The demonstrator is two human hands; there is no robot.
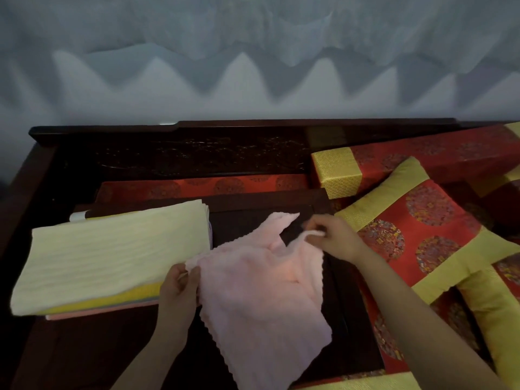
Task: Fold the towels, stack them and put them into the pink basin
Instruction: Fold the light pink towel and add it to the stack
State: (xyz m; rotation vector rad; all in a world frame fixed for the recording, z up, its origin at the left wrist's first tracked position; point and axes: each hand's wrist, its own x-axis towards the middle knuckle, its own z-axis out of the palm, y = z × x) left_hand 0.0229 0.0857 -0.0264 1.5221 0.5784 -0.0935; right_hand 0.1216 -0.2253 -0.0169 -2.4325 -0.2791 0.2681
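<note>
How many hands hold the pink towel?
2. The left hand grips the left corner of the pink towel; the right hand pinches its upper corner.

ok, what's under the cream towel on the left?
Under the cream towel, a bright yellow layer and a pink layer below it show along the near edge. The cream towel covers the rest, so the layer count can't be told.

No readable text, labels or numbers, cushion [422, 226] medallions perhaps ornamental characters, too blurred
</note>
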